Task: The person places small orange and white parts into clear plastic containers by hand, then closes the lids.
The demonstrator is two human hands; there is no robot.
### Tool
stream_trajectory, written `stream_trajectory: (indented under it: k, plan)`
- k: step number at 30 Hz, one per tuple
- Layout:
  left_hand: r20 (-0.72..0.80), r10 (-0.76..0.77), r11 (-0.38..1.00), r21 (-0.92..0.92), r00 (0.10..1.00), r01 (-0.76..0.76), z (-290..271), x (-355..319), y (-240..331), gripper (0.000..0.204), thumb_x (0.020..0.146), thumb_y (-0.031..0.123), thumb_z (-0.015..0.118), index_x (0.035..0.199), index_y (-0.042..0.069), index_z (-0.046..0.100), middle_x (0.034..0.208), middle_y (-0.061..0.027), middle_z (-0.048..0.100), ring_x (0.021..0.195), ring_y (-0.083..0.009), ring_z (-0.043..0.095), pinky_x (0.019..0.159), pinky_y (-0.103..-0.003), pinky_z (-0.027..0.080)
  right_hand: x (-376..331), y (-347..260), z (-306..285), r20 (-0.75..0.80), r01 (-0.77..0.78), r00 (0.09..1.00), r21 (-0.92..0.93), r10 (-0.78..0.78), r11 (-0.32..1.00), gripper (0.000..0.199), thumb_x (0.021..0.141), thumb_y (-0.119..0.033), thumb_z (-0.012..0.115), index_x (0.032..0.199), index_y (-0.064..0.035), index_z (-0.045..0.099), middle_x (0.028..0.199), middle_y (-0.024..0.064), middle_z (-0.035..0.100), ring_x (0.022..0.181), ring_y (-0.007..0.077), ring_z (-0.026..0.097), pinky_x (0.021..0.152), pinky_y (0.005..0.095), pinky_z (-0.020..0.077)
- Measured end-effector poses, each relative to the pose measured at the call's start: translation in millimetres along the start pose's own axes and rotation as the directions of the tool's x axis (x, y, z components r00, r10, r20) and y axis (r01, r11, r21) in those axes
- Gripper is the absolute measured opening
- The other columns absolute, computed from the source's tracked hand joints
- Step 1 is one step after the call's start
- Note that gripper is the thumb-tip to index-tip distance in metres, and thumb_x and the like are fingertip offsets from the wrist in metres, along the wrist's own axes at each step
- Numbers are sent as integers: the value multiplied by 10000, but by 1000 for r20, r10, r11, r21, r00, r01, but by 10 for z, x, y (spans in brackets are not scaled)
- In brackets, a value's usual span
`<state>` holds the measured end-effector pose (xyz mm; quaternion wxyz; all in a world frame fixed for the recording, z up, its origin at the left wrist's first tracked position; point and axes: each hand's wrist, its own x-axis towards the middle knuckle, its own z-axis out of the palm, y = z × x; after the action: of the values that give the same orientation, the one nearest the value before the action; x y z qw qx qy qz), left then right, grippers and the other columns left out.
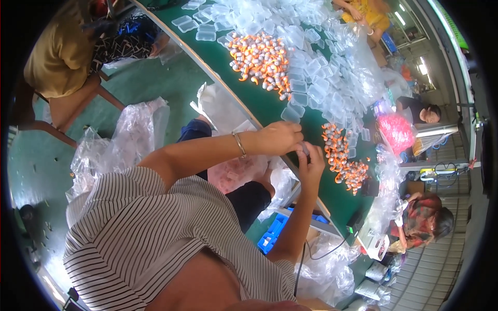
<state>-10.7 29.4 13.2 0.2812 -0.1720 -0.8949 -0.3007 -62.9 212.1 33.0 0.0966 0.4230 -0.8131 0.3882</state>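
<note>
Green bench (334, 203). Clear plastic boxes (319, 90), heaped toward far edge. Orange-and-grey parts: larger pile (259, 59), smaller pile (340, 153). Left hand (280, 138), near edge, fingers bunched, grip cannot be told. Right hand (311, 161), beside it, pinching small grey piece (305, 150) above near edge.

The light is bright and rather even, with weak shadows on the floor (150, 78). Lamps (400, 18) at the upper right glow almost white. Glare lies on the clear plastic boxes (317, 92) and the crumpled bag (136, 127). Toward the round black border, the metal frame (469, 111) bends strongly (a fisheye effect), and the right hand (313, 163) looks a little soft.
</note>
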Motion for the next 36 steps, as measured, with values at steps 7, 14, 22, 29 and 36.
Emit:
stream_trajectory:
  k: [7,14,22,29,36]
  plan:
    - [-92,-106,976,-198,990,86,-341,-270,47,253,885,296,631,827,50,636,783,-107,564,738,-328,609,675,-438,501,215,-92,64,237,-163,969,377,75,912,168,870,-109,657,1005,-9,664,931,137,636,862,255,614,779,338,480]
    - [-88,-118,993,-40,989,115,-494,-178,-82,180,822,218,689,918,72,649,861,-109,601,769,-328,634,650,-424,512,515,3,398,35,170,985,-377,-169,911,164,820,-133,684,980,-102,670,1020,50,639,999,285,577,831,413,439]
    - [-74,-320,903,278,944,328,-362,192,-625,180,839,124,607,1005,99,672,1014,-121,639,875,-299,677,723,-399,556,270,-198,263,4,100,995,-289,-103,952,38,798,-118,690,809,-99,660,826,51,629,828,282,610,747,409,448]
    - [-188,-170,947,239,967,213,-243,115,-639,105,815,140,659,905,137,714,966,-61,626,882,-253,651,724,-382,538,532,450,-77,-330,-218,944,-641,-7,736,65,807,-183,684,858,-143,677,869,43,648,900,283,610,761,491,434]
    - [-149,-162,987,-7,975,162,-338,60,-574,205,792,60,647,992,102,643,972,-92,638,956,-291,633,789,-394,520,812,661,42,-300,-313,947,-767,118,560,133,770,-243,723,883,-180,695,888,5,648,972,265,598,844,529,365]
